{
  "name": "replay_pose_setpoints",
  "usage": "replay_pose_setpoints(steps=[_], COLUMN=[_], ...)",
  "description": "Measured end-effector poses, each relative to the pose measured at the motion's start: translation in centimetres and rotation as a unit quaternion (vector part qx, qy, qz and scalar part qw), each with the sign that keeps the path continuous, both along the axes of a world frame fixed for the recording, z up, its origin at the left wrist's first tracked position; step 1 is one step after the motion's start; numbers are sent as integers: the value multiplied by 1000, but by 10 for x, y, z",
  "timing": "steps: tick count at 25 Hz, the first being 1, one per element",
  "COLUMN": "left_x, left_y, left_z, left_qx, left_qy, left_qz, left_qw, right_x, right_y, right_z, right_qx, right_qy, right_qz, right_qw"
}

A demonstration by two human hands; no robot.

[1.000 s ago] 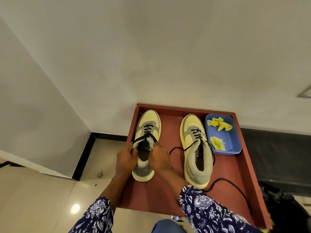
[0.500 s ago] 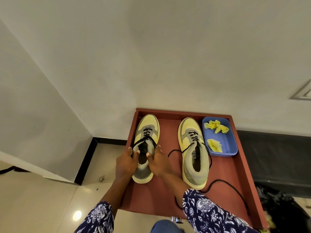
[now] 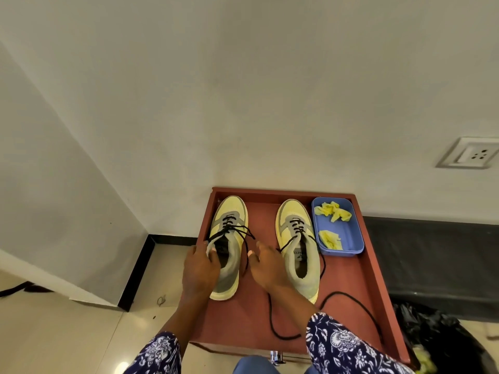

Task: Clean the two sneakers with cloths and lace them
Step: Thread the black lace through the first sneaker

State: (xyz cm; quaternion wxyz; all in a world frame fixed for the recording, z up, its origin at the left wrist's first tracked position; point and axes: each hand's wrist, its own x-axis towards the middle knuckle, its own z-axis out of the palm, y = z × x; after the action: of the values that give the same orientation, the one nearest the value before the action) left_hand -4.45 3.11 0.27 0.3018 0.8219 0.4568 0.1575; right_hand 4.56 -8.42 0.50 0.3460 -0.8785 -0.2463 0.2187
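Yellow and grey are the colours of the two low-top sneakers, which stand side by side, toes toward the wall, on a reddish-brown wooden tabletop [image 3: 243, 319] with a raised rim. The left sneaker [image 3: 229, 238] has pale yellow toe and side panels, a grey suede lacing strip and heel, a cream sole, and a black lace [image 3: 244, 238] threaded through its eyelets. Its two lace ends run out from the top of the lacing toward the hands. The right sneaker [image 3: 297, 238] looks the same, but its long black lace [image 3: 348, 298] is only partly threaded, trailing off the shoe and looping across the tabletop toward the near edge.

Two hands are in view, both with blue floral sleeves. The left hand [image 3: 199, 268] lies against the outer side of the left sneaker's collar, fingers curled and pinching one lace end. The right hand [image 3: 266, 265] sits between the two sneakers, fingers loosely bent and slightly spread; one lace end runs down past its fingertips, but whether they grip it cannot be told.

One blue rectangular plastic tray [image 3: 348, 238] sits just beside the right sneaker, at the far right corner of the tabletop. Two crumpled yellow cloths [image 3: 333, 213] lie inside it, one at the far end, one at the near end.
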Motion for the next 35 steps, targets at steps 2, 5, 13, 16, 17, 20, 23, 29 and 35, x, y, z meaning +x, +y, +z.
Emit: replay_pose_setpoints(steps=[2,5,13,16,17,20,23,29,35], left_x=[8,22,55,64,66,71,73,70,47], left_y=[-13,-36,-91,-108,-114,-129,-134,-134,-140], left_z=[7,15,7,-1,-2,-11,-18,-24,-28], left_qx=[12,17,-73,-113,-133,-187,-221,-185,-154], left_qy=[-32,-65,-79,-67,-52,-7,0,-13,-47], left_qz=[-28,-71,-121,-98,-87,-73,-36,1,7], left_qw=[999,995,987,986,986,980,975,983,987], right_x=[8,25,60,62,61,54,47,41,17], right_y=[-8,-27,-79,-91,-94,-98,-100,-100,-101], right_z=[6,13,5,-6,-8,-18,-23,-22,-25], right_qx=[32,71,70,55,48,37,23,14,15], right_qy=[-9,-37,-82,-79,-72,-34,3,8,-11], right_qz=[-17,-57,-147,-158,-160,-165,-168,-170,-157], right_qw=[999,995,983,983,983,985,986,985,987])
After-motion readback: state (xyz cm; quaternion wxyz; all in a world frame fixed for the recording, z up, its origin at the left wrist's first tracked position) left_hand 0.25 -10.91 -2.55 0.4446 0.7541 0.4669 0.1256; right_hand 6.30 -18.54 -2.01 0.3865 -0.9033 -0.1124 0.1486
